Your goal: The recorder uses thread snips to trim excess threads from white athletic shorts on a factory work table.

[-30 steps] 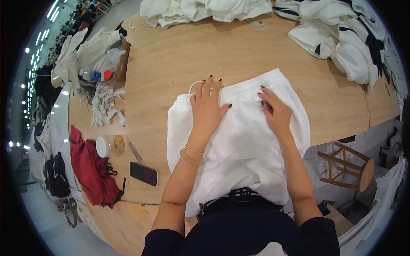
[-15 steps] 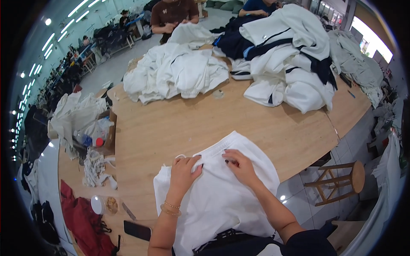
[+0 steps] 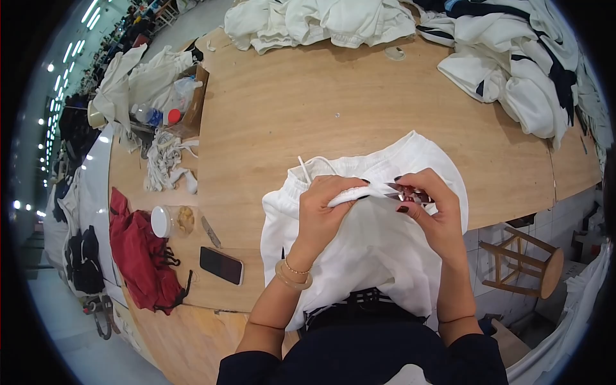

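A white garment [image 3: 375, 253] with a gathered elastic waistband lies over the table's near edge and against my body. A white drawstring [image 3: 303, 168] sticks up from its waistband. My left hand [image 3: 322, 208] is closed on a raised fold of the fabric, thumb and fingers pinching it. In my right hand [image 3: 439, 208] is a small pair of thread snips [image 3: 410, 194], dark red at the grip. Their metal tips point left and meet the edge of the pinched fold. Whether the blades are closed on a thread is too small to tell.
To the left lie a phone [image 3: 221, 265], a small blade [image 3: 210, 231], a lidded clear jar [image 3: 174, 221], a red cloth [image 3: 141, 256] and white fabric strips [image 3: 163, 160]. A cardboard box [image 3: 196, 102] holds bottles. White garments [image 3: 321, 22] are heaped at the far side. A wooden stool [image 3: 523, 263] stands right.
The view has tilted down and shifted left. My left hand has gathered the waistband fabric into a pinched fold. My right hand has come off the cloth, its snips now plainly visible at the fold.
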### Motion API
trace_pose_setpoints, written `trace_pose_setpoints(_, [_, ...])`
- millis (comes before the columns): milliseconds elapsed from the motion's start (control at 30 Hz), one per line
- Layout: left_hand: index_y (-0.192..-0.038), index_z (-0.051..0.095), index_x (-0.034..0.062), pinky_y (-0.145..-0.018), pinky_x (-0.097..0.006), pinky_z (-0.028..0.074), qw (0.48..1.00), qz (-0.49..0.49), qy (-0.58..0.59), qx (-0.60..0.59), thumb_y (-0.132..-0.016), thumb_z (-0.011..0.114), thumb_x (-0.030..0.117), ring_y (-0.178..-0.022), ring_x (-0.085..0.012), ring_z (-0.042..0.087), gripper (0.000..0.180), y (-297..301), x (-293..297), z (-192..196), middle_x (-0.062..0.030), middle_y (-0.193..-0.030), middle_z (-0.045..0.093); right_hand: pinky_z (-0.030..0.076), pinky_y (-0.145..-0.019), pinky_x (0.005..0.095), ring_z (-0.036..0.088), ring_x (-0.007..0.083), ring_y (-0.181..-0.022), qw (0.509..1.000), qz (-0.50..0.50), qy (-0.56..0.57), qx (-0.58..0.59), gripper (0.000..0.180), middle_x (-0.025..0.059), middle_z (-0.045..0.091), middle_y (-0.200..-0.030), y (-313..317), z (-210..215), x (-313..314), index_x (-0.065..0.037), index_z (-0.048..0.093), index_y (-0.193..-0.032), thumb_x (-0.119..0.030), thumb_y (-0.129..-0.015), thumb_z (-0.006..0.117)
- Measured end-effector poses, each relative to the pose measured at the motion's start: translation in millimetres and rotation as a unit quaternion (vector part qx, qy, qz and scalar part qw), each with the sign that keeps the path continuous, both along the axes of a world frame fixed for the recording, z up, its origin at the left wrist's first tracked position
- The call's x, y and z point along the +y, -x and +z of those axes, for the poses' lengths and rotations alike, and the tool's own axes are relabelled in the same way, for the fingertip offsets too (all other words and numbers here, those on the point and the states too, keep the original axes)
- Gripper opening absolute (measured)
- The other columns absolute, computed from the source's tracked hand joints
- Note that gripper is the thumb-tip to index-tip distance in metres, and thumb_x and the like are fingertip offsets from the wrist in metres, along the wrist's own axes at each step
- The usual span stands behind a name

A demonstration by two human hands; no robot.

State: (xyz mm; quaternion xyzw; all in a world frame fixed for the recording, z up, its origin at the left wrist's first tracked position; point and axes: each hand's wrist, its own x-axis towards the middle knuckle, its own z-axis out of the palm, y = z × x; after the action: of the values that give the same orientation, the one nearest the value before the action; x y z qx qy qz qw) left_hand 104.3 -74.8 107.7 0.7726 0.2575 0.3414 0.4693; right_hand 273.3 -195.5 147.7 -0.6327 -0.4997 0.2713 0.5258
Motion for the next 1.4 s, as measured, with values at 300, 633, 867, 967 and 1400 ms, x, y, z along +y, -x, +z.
trace_pose_setpoints(300, [-0.093,0.072,0.0043,-0.076,-0.028,0.042,0.999,0.008,-0.035,-0.033,-0.073,0.065,-0.008,-0.076,-0.0160,0.059,0.024,-3,-7,5,-0.0040,-0.085,0.070,0.045,-0.057,0.0279,0.053,0.0173,-0.065,0.993,-0.013,-0.049,-0.105,0.027,0.0041,0.060,-0.072,4,4,4,-0.003,0.064,-0.088,-0.009,-0.067,0.080])
trace_pose_setpoints(633, [-0.089,0.073,0.0057,-0.077,-0.029,0.039,0.999,-0.035,-0.041,0.001,-0.071,0.064,-0.006,-0.073,-0.0158,0.059,0.024,-2,-2,13,-0.0038,-0.079,0.070,0.039,-0.054,0.0316,0.048,0.0201,-0.064,0.971,0.069,-0.063,-0.219,0.025,0.0032,0.058,-0.070,-11,15,19,-0.006,0.062,-0.082,-0.013,-0.064,0.079])
trace_pose_setpoints(867, [-0.088,0.073,0.0065,-0.077,-0.029,0.039,0.999,-0.032,-0.036,0.001,-0.070,0.065,-0.005,-0.072,-0.0153,0.058,0.023,-4,-3,12,-0.0032,-0.078,0.070,0.039,-0.055,0.0322,0.048,0.0202,-0.065,0.967,0.080,-0.075,-0.232,0.025,0.0024,0.057,-0.070,-9,15,21,-0.006,0.061,-0.080,-0.015,-0.064,0.078])
trace_pose_setpoints(967, [-0.088,0.073,0.0069,-0.077,-0.029,0.040,0.999,-0.037,-0.035,0.008,-0.070,0.065,-0.006,-0.071,-0.0151,0.058,0.023,-3,-3,12,-0.0031,-0.078,0.069,0.039,-0.056,0.0320,0.048,0.0201,-0.065,0.961,0.082,-0.084,-0.249,0.025,0.0020,0.057,-0.071,-10,14,21,-0.007,0.061,-0.080,-0.016,-0.064,0.078])
trace_pose_setpoints(1400, [-0.088,0.073,0.0073,-0.077,-0.029,0.040,0.999,-0.028,-0.029,0.014,-0.070,0.064,-0.007,-0.072,-0.0155,0.057,0.025,-4,-4,11,-0.0024,-0.077,0.069,0.039,-0.058,0.0314,0.048,0.0199,-0.066,0.964,0.091,-0.067,-0.242,0.023,0.0015,0.058,-0.072,-10,16,22,-0.007,0.061,-0.079,-0.015,-0.065,0.078])
